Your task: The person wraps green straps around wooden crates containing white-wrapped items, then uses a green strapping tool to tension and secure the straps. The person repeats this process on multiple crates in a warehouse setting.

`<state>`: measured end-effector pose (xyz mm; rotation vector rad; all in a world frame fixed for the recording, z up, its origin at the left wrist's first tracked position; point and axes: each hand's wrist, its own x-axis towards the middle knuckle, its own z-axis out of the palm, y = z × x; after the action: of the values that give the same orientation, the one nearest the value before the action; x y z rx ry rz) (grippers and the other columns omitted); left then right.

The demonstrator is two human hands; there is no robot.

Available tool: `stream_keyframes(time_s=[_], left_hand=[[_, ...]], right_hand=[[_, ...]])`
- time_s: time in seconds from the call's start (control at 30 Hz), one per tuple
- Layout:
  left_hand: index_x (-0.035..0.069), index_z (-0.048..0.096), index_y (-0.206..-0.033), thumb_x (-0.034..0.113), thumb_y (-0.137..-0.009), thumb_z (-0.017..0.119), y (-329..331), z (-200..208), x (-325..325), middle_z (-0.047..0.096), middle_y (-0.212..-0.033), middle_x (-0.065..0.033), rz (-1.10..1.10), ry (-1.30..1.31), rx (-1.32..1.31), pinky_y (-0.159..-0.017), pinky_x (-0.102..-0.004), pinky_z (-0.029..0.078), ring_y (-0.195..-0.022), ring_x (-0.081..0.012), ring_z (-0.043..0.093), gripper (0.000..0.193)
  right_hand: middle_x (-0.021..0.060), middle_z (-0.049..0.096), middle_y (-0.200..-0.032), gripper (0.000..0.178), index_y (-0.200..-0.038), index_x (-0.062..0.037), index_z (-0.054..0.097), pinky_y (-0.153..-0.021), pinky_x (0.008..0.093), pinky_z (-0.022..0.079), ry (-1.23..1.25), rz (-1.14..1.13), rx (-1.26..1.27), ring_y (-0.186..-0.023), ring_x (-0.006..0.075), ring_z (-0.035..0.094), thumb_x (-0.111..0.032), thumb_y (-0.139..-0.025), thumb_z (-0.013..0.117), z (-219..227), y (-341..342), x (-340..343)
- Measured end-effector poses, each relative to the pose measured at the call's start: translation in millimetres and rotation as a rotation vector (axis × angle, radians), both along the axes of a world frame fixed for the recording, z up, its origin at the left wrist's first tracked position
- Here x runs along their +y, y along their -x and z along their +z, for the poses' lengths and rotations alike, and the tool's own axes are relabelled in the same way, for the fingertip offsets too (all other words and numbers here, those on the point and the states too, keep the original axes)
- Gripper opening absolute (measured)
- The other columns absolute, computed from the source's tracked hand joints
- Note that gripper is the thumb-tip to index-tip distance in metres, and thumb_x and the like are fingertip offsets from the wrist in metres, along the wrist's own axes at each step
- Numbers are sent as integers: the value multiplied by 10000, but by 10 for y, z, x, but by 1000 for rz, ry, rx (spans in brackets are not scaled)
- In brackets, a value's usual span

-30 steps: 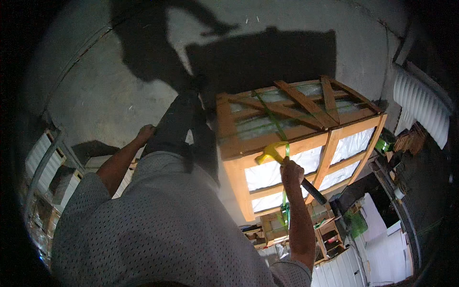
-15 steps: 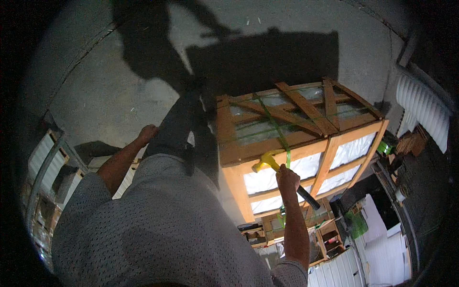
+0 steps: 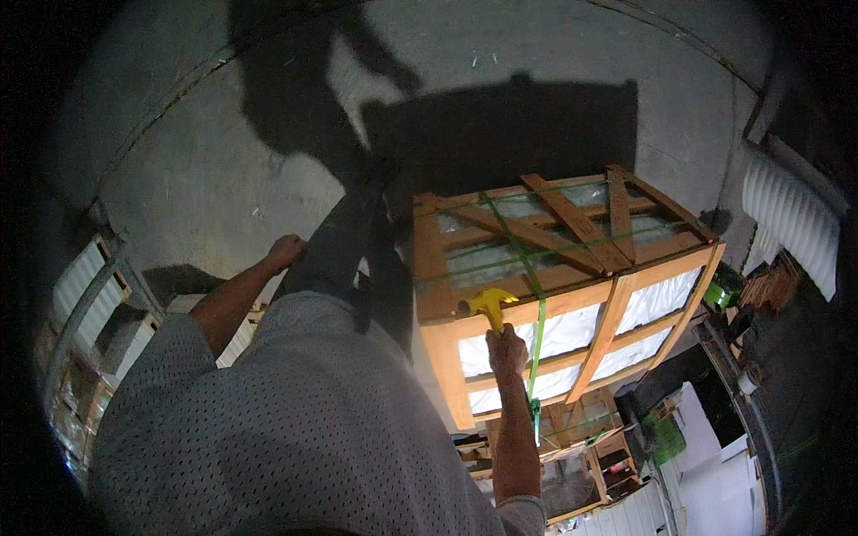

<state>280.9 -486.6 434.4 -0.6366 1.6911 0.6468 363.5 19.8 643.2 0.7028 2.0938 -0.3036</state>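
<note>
Right hand gripping a yellow-headed claw hammer, at the near top edge of a slatted wooden crate.
From where I stand: right hand (image 3: 508, 351) wrapped round the handle of the yellow-headed claw hammer (image 3: 488, 305); head overlaps the crate edge, contact unclear. Left hand (image 3: 287, 251) loosely curled by the thigh, can't tell if it holds anything. Slatted light-wood crate (image 3: 604, 326) sits ahead, right of the legs; flat green plastic strap (image 3: 539, 332) runs over it just right of the hammer, shiny white film (image 3: 659, 284) behind the slats. Grey concrete floor (image 3: 214, 156) beyond. Reads as positioning the tool; next move calls for a firm grip and keeping the head off strap and film.
</note>
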Motion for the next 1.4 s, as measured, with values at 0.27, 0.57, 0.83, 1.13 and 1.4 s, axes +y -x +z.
stream_keyframes(time_s=[0.27,0.57,0.83,1.13,1.4], left_hand=[[-12,576,-1078,277,-942,471,365,-44,-29,631,-869,-152,-36,-118,-17,-643,-384,490,-721,-251,609,336],[-14,555,-1111,310,-952,493,966,-10,453,636,-850,-159,-262,-150,40,-603,-387,489,-677,-238,603,366],[-14,512,-1165,265,-961,507,835,-426,837,628,-863,-139,-712,-103,290,-601,-395,503,-689,-228,616,346],[14,549,-908,252,-931,498,-9,-299,1194,582,-687,-111,-697,-352,160,-451,-354,449,-513,-199,563,245],[-4,648,-971,308,-901,489,-1686,475,1914,650,-842,-225,-1771,-479,583,-702,-481,500,-767,-403,626,357]], right_hand=[[240,651,-795,352,-998,-86,548,-718,527,489,105,-213,25,-812,444,631,-421,-888,545,135,-393,-577],[237,661,-834,430,-1001,-26,573,-685,500,493,58,-584,110,-803,423,642,-429,-857,611,390,-1295,-1281],[240,656,-843,418,-984,-5,614,-675,477,496,18,-913,203,-806,416,643,-395,-835,636,380,-2429,-2192],[246,655,-828,434,-989,13,619,-662,479,490,33,-1190,286,-798,423,638,-385,-821,653,-173,-4218,-3272],[185,602,-597,411,-822,45,612,-540,431,467,-82,-1520,377,-565,320,602,-362,-822,670,-1035,-6210,-4075]])
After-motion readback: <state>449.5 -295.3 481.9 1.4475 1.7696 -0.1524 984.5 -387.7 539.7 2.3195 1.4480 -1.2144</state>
